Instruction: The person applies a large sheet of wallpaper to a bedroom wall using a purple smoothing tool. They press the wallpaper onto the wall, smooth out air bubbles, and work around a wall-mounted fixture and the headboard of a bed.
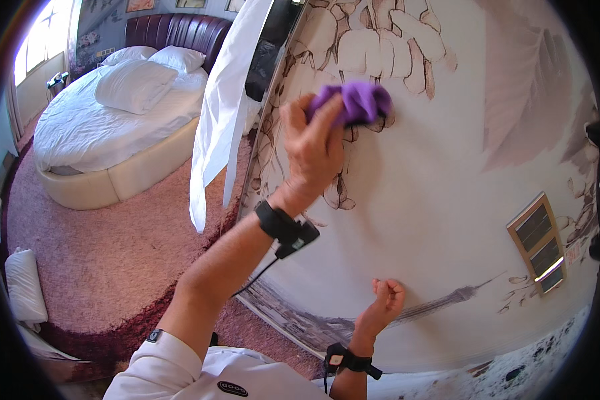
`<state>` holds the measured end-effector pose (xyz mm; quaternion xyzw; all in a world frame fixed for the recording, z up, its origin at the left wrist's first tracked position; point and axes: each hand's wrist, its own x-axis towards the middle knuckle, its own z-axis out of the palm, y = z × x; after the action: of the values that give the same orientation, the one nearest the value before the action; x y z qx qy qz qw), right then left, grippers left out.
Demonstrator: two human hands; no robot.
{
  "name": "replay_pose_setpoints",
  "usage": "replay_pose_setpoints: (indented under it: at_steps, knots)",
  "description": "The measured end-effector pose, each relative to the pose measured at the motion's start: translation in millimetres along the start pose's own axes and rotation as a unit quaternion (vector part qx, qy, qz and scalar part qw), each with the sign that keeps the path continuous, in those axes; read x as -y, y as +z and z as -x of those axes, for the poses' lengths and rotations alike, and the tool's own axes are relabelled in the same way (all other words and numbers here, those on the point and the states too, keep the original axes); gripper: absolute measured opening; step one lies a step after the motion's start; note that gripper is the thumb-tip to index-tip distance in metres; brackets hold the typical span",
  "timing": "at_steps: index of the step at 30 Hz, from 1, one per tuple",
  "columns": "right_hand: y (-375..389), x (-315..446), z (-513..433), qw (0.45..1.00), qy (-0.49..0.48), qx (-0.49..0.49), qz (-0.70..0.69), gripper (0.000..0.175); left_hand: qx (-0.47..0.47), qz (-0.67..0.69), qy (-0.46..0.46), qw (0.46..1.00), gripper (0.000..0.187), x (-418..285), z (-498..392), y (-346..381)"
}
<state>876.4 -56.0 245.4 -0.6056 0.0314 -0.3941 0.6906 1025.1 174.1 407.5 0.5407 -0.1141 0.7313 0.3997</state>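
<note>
My left hand [312,145] is raised, its fingers gripping a bunched purple cloth [352,102] at the wall panel [420,200]. The panel is pale, printed with large outlined flowers, leaves and a lattice tower. Whether the cloth presses on the surface cannot be told; the hand casts a faint shadow there. Lower down, my right hand [387,300] holds nothing that I can see. Its fingers are curled in, close to the printed tower, and contact with the panel is unclear. Each wrist wears a black strap with a small device and a cable.
A gold-framed switch panel [539,242] is mounted at the right. White fabric [222,115] hangs at the panel's left edge, beside a glossy black surface [270,55]. Farther left stands a round bed [115,125] on pink carpet [110,245]. A white bundle [26,286] lies at lower left.
</note>
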Motion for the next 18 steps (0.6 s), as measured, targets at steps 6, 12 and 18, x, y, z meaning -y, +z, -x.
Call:
replay_pose_setpoints:
  at_steps: [6, 12, 18]
  knots:
    - [-0.5, -3.0, 2.8, 1.000, -0.019, -0.007, 0.021, 0.008, -0.020, -0.081, -0.031, 0.996, 0.032, 34.7, 28.8, -27.5]
    - [-5.9, -1.3, 3.3, 0.999, -0.001, 0.022, 0.030, 0.009, 0.041, -0.111, -0.129, 0.985, 0.030, 31.1, 116.1, -73.8]
    - [-9.5, -2.1, 3.7, 0.998, 0.024, 0.061, 0.024, 0.010, 0.118, -0.022, -0.175, 0.977, 0.032, -42.7, 164.3, -64.2]
